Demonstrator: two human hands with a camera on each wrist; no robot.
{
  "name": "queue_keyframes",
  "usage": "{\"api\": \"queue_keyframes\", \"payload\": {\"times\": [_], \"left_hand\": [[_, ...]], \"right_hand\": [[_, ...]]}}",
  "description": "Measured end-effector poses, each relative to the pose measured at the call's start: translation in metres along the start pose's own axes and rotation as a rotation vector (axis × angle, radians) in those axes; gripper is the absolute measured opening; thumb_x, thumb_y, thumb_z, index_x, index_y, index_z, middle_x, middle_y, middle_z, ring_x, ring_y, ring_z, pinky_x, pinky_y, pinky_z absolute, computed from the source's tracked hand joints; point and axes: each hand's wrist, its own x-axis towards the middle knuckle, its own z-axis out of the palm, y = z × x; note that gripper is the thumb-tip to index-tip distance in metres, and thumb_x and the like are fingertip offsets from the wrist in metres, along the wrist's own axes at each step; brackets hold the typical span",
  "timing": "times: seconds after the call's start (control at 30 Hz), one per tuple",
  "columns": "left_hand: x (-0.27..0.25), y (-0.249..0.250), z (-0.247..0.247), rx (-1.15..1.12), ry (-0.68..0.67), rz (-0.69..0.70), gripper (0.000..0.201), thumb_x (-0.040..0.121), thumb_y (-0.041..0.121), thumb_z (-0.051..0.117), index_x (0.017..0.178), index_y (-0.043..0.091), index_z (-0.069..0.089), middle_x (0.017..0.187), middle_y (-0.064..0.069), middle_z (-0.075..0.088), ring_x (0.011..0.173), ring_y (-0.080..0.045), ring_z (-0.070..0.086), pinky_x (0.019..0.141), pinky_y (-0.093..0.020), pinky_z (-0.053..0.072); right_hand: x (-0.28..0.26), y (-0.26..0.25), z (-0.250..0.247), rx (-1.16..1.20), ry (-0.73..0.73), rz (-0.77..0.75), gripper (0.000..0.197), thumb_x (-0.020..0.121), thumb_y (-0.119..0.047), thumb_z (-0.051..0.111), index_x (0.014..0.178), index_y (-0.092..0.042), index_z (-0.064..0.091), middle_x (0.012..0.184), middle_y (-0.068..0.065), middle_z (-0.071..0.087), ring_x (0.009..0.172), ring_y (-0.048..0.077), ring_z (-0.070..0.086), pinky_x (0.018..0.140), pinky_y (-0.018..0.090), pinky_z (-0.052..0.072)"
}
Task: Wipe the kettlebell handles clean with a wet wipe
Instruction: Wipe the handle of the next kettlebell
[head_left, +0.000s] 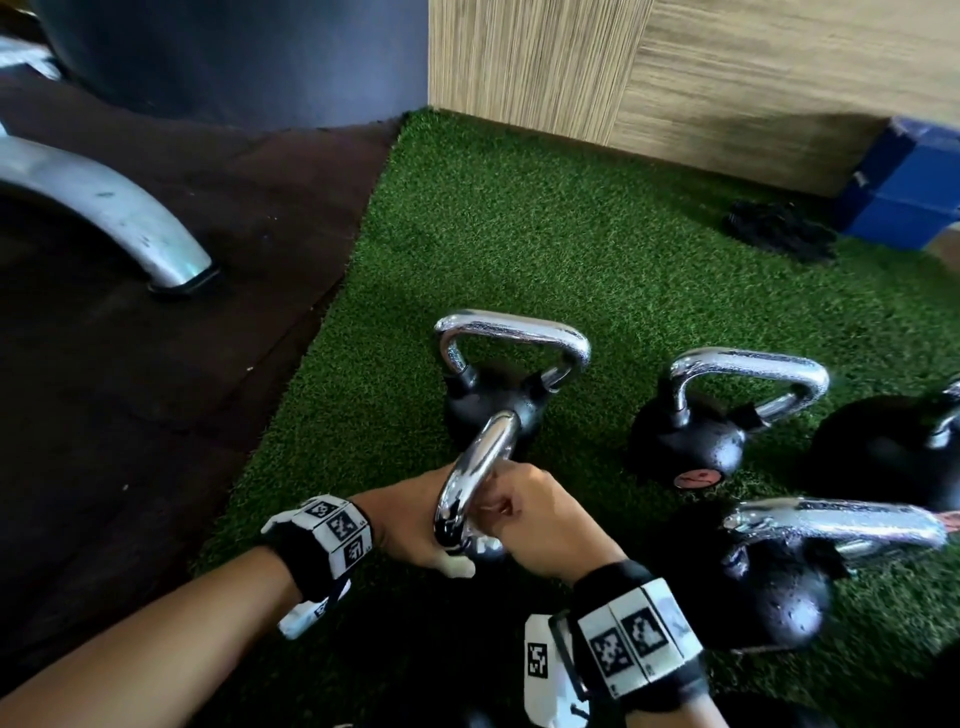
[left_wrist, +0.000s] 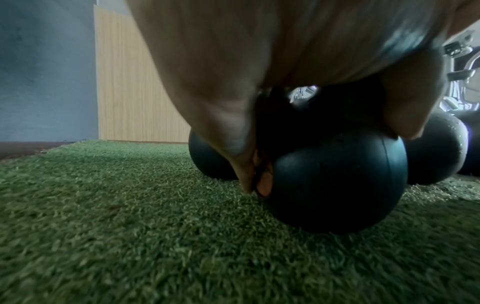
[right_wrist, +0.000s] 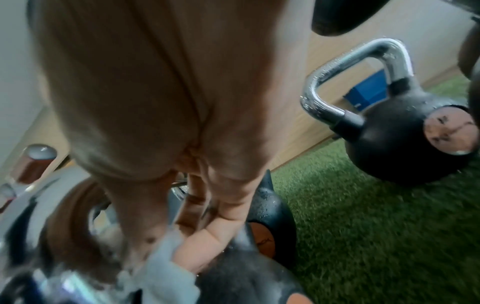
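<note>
The chrome handle (head_left: 480, 462) of the nearest kettlebell (left_wrist: 337, 185) rises between my hands. My left hand (head_left: 410, 514) grips that handle from the left, fingers curled round it. From the right, my right hand (head_left: 535, 519) holds a white wet wipe (head_left: 457, 566) (right_wrist: 166, 267) bunched against the handle's lower end. The kettlebell's black body is mostly hidden under my hands in the head view. Other black kettlebells with wet chrome handles stand on the green turf: one behind (head_left: 511, 338), one to the right (head_left: 748, 374), one at the near right (head_left: 831, 525).
A further kettlebell (head_left: 893, 447) sits at the right edge. Left of the turf (head_left: 519, 234) lies dark rubber flooring with a metal machine leg (head_left: 104, 208). A wood-panel wall (head_left: 675, 78) stands behind, with a blue box (head_left: 909, 197) and a black bundle (head_left: 779, 234) at its foot.
</note>
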Motion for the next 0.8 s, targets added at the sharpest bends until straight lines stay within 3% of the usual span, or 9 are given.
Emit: {"api": "queue_keyframes", "payload": {"times": [0.07,0.17,0.23,0.33,0.4,0.47,0.6,0.67,0.8], "left_hand": [[-0.003,-0.001,0.001,-0.013,0.015,0.008,0.084,0.072,0.011,0.092,0.133,0.029,0.038,0.120,0.028,0.056,0.110,0.023,0.054,0.101,-0.009,0.044],[-0.007,-0.001,0.003,-0.018,0.019,0.018,0.097,0.068,0.007,0.094,0.141,0.024,0.032,0.127,0.019,0.056,0.114,0.008,0.061,0.104,-0.025,0.051],[-0.006,-0.002,0.004,-0.009,0.028,0.063,0.100,0.066,0.005,0.094,0.141,0.024,0.030,0.130,0.016,0.052,0.113,0.017,0.055,0.103,-0.017,0.047],[-0.005,-0.003,0.005,0.029,0.013,0.090,0.102,0.067,0.005,0.093,0.143,0.023,0.028,0.137,0.007,0.047,0.120,0.011,0.050,0.103,-0.008,0.041],[-0.005,-0.002,0.006,0.058,0.018,0.097,0.103,0.068,0.007,0.094,0.149,0.012,0.030,0.144,0.000,0.045,0.129,-0.005,0.051,0.109,-0.017,0.043],[-0.005,-0.001,0.006,0.149,0.033,0.132,0.101,0.069,0.013,0.094,0.151,0.007,0.035,0.149,-0.006,0.042,0.138,-0.015,0.045,0.118,-0.026,0.037],[-0.003,0.002,0.005,0.136,0.052,0.146,0.078,0.069,0.010,0.093,0.136,0.000,0.054,0.144,-0.002,0.042,0.133,-0.007,0.044,0.117,-0.024,0.037],[-0.003,-0.001,0.004,0.109,0.057,0.115,0.088,0.069,0.011,0.093,0.142,0.000,0.046,0.143,0.003,0.046,0.131,-0.006,0.048,0.113,-0.023,0.041],[-0.001,-0.009,0.006,0.069,0.060,0.138,0.096,0.067,0.007,0.093,0.145,0.004,0.039,0.124,0.030,0.040,0.110,0.023,0.042,0.099,0.001,0.034]], "right_hand": [[-0.001,0.002,0.001,0.057,-0.041,-0.002,0.014,0.082,0.002,0.067,0.079,-0.009,0.076,0.094,0.006,0.076,0.088,0.014,0.072,0.080,0.035,0.058],[-0.003,0.003,0.003,0.206,-0.130,0.035,0.034,0.084,0.002,0.066,0.075,-0.030,0.076,0.079,-0.012,0.076,0.075,-0.002,0.070,0.066,0.016,0.054],[-0.005,0.004,0.004,0.283,-0.168,0.061,0.039,0.084,0.002,0.065,0.074,-0.034,0.075,0.072,-0.015,0.074,0.068,-0.006,0.067,0.062,0.012,0.049],[-0.008,0.008,0.005,0.485,-0.192,0.100,0.027,0.085,0.008,0.068,0.089,-0.016,0.078,0.086,0.000,0.079,0.080,0.006,0.072,0.071,0.018,0.054],[-0.010,0.010,0.006,0.627,-0.175,0.128,0.020,0.085,0.013,0.068,0.099,0.002,0.076,0.095,0.015,0.077,0.085,0.018,0.072,0.078,0.027,0.057],[-0.011,0.013,0.007,0.780,-0.158,0.134,0.020,0.083,0.008,0.071,0.103,0.008,0.073,0.097,0.021,0.075,0.083,0.023,0.071,0.077,0.029,0.059],[-0.010,0.019,0.009,1.151,-0.054,0.192,0.025,0.079,0.000,0.069,0.100,0.012,0.070,0.096,0.027,0.070,0.075,0.026,0.072,0.073,0.032,0.062],[-0.010,0.021,0.011,1.249,-0.033,0.190,0.016,0.079,0.003,0.067,0.093,0.005,0.075,0.091,0.022,0.074,0.075,0.025,0.074,0.074,0.033,0.063],[-0.010,0.019,0.015,1.269,-0.023,0.189,0.014,0.075,0.006,0.070,0.087,0.002,0.077,0.086,0.020,0.076,0.073,0.025,0.075,0.071,0.034,0.064]]}}
